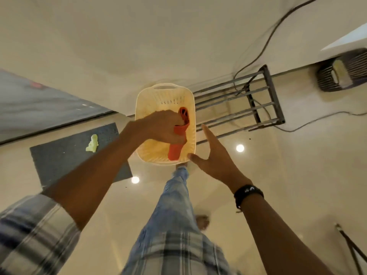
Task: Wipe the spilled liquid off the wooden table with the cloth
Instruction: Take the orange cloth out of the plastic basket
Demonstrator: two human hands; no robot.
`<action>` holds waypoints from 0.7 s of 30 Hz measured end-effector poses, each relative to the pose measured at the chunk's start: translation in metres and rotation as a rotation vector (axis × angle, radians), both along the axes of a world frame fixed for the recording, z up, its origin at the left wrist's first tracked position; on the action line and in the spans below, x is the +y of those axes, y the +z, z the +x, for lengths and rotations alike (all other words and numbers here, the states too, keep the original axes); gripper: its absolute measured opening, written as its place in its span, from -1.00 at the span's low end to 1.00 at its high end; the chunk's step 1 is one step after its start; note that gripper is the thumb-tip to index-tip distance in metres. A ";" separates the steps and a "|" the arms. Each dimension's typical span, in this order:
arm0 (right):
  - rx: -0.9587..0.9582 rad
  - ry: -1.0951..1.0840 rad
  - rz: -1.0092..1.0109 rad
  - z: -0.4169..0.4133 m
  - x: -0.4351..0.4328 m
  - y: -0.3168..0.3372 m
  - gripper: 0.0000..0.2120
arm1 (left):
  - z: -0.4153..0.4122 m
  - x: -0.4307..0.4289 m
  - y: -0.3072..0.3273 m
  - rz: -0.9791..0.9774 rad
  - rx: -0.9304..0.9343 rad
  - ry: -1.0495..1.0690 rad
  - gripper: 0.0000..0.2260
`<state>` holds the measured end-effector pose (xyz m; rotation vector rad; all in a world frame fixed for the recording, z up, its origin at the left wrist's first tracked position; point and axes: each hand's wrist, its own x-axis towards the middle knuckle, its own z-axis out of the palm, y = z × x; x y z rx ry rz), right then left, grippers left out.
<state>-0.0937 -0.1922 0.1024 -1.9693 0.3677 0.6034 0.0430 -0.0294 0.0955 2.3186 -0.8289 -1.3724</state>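
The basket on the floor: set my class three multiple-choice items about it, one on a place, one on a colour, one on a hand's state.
1. Where is the orange cloth?
A in the basket
B on a shelf
C over a shoulder

2. What colour is the small cloth on the dark mat?
A pale green
B blue
C black

3. What is the right hand doing?
A gripping a cup
B held open beside the basket
C closed in a fist

Answers:
1 A, it lies inside the basket, gripped by the left hand.
2 A, it shows yellow-green against the mat.
3 B, its fingers are straight by the rim.
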 end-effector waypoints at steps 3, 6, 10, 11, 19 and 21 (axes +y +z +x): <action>0.067 -0.049 0.125 -0.020 -0.020 0.048 -0.12 | -0.028 -0.014 0.085 -0.235 0.040 0.014 -0.80; -0.013 -0.088 0.279 -0.049 -0.047 0.094 -0.19 | -0.064 -0.031 0.154 -0.403 0.178 -0.033 -0.94; -0.109 -0.162 0.252 -0.111 -0.086 0.151 -0.41 | -0.112 -0.064 0.205 -0.418 0.169 -0.131 -0.88; -0.154 -0.212 0.193 -0.130 -0.095 0.161 -0.51 | -0.123 -0.074 0.212 -0.412 0.127 -0.149 -0.88; -0.649 -0.604 -0.445 -0.289 -0.106 0.189 -0.78 | -0.231 -0.156 0.215 -0.487 -0.066 0.056 -0.89; -0.734 -0.622 -0.587 -0.320 -0.094 0.183 -0.72 | -0.267 -0.179 0.218 -0.511 0.146 0.216 -0.91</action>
